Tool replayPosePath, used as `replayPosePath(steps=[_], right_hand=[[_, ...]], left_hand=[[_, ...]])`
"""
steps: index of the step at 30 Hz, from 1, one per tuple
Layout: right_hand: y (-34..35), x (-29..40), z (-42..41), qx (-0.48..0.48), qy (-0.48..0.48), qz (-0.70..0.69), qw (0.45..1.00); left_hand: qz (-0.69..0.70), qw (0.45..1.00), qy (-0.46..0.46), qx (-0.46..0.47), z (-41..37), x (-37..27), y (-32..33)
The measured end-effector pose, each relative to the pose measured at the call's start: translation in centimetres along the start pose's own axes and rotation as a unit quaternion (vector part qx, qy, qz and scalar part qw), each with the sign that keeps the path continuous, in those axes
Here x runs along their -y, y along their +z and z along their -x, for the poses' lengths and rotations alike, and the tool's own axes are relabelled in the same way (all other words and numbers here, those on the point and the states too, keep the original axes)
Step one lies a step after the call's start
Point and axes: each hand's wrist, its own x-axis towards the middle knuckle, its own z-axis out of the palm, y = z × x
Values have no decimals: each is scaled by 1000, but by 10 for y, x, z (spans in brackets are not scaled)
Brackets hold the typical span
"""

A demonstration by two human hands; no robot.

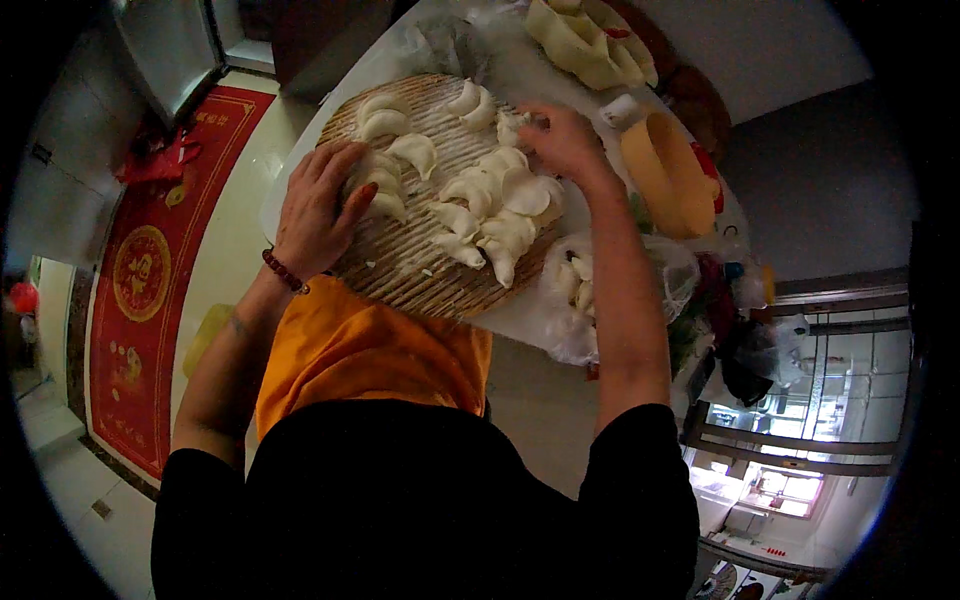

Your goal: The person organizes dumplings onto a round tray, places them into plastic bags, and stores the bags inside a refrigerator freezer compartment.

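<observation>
A round board of slender stalks [390, 281], dusted with flour, lies on the table before me. Several folded dumplings [480, 187] are grouped across its middle and right. Over a row of dumplings [386, 184] at the board's left side, my left hand [319, 202] rests with thumb and fingers apart, wearing a beaded bracelet [281, 270]. The fingertips of my right hand [562, 139] touch a dumpling [510, 129] near the upper right rim. Whether they grip it is hidden. Two more dumplings [471, 105] lie at the far side.
A clear plastic bag [566, 330] with pale pieces sits by the board's right edge. Beyond my right hand are a tan curved object [664, 176] and a pale wavy-rimmed container [589, 45]. A red mat [139, 262] covers floor at left, near a yellow object [208, 337].
</observation>
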Motion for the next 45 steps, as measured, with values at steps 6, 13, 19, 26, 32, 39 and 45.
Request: replayPosePath(steps=[6,13,19,26,32,39,45], right_hand=[[-21,36,21,128,83,71,986],[2,29,26,204,85,-158,962],[12,17,14,136,102,-129,977],[-22,47,43,182,59,27,981],[10,-5,58,145,63,-145,977],[8,16,74,121,105,-143,977],[16,20,118,45,-24,-142,989]], left_hand=[[3,1000,-15,24,4,6,-1],[-1,1000,-12,-6,2,4,1],[-23,997,63,-48,2,-7,3],[-1,970,203,134,-7,-71,21],[35,946,246,207,-16,-70,28],[48,968,225,97,-10,-45,2],[-9,981,149,121,-7,-51,-4]])
